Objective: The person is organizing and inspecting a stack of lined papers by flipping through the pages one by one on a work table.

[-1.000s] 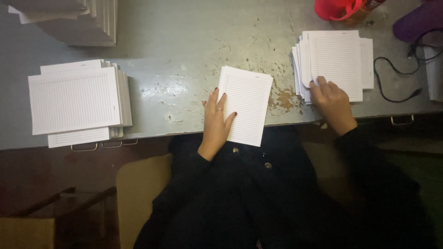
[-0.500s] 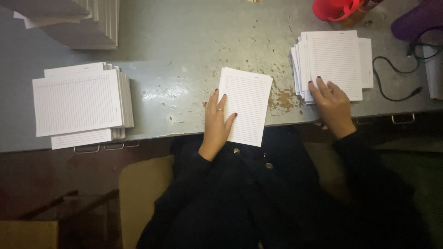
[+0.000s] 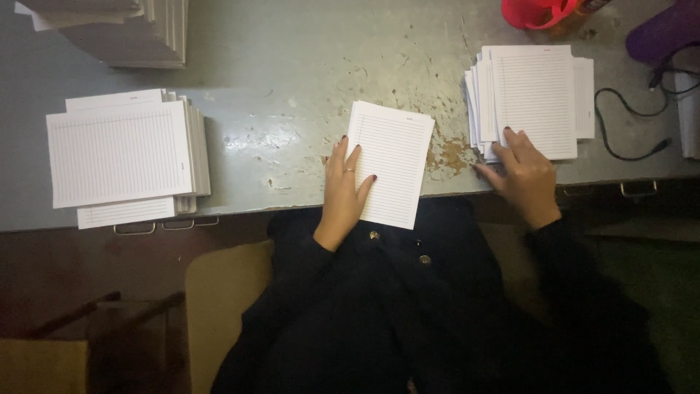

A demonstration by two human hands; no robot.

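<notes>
The left hand (image 3: 343, 191) lies flat, open, on the centre lined sheet (image 3: 390, 162); the right hand (image 3: 523, 171) rests spread-fingered on the upper-right paper stack (image 3: 536, 91).

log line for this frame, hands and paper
left hand: flat on lined sheet at table edge | right hand: fingers on right paper stack | left stack: untouched

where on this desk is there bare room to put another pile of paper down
The widest bare patch of desk lies between the left paper stack and the lined sheet under the left hand. The right end is crowded: right stack under the right hand, black cable, red object.
</notes>
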